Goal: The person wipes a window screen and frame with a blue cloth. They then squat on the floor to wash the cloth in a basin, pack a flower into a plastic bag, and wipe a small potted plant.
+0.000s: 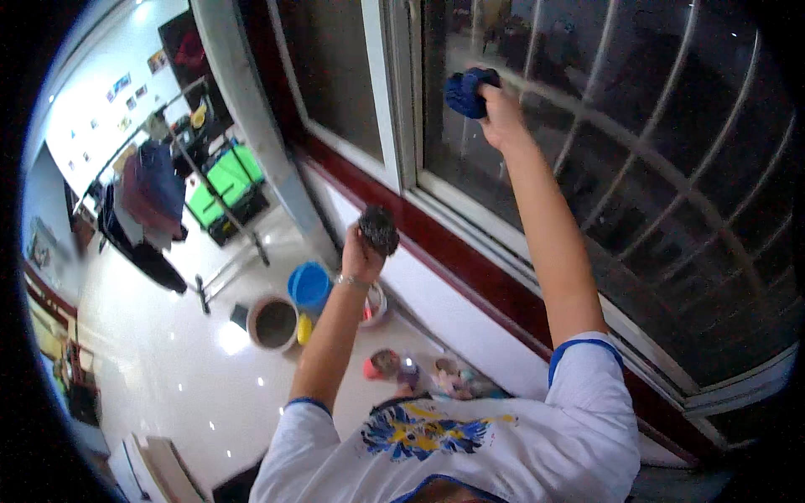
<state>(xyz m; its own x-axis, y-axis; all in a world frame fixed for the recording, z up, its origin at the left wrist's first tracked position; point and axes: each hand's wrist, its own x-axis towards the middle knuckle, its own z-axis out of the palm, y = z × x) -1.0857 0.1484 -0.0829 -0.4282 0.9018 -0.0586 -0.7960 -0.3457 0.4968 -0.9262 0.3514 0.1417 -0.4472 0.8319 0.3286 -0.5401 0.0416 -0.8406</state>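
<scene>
Head view: right hand (503, 119) around blue cloth (464, 92), left hand (360, 261) around dark wad (379, 230), material unclear.

R hand (503, 120) partly hidden beh. blue cloth (465, 93).

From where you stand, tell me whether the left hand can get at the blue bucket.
Probably not without bending: the blue bucket sits on the floor, well below the left hand, which holds a dark wad.
</scene>
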